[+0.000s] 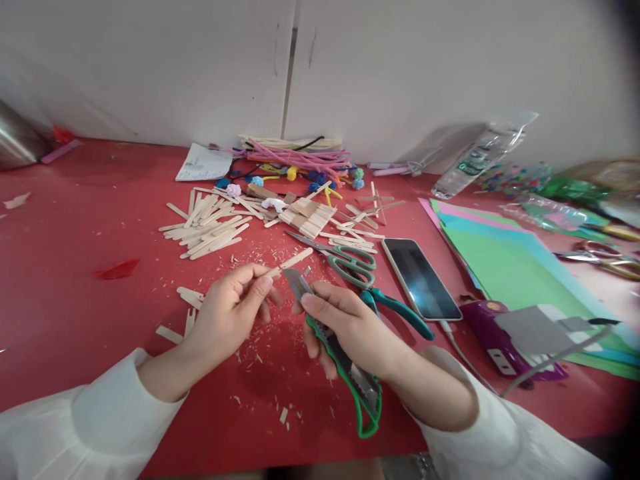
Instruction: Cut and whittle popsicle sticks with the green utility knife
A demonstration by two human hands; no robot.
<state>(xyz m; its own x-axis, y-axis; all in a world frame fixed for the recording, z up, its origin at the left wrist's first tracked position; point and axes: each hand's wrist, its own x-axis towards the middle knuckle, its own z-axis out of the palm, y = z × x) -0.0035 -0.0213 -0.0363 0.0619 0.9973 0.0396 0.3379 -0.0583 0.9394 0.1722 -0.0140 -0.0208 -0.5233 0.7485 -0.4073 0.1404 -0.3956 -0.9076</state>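
My left hand (240, 300) pinches a wooden craft stick (296, 259) between thumb and fingers, its free end pointing up and right. In my right hand (345, 320) is a green and black utility knife (367, 393), gripped with its wide blade (296, 283) out. The blade's tip lies close to the stick; whether they touch I cannot tell. Pale wood shavings (255, 343) are scattered on the red table (200, 420) below both hands. Cut stick pieces (170, 335) lie left of my left wrist.
Beyond my hands lie piled craft sticks (215, 227), grey-green scissors (350, 263) and teal-handled pliers (400, 310). To the right are a phone (421, 277) on a cable, a purple power bank (493, 340) and coloured paper (500, 253). A plastic bottle (470, 163) stands tilted behind.
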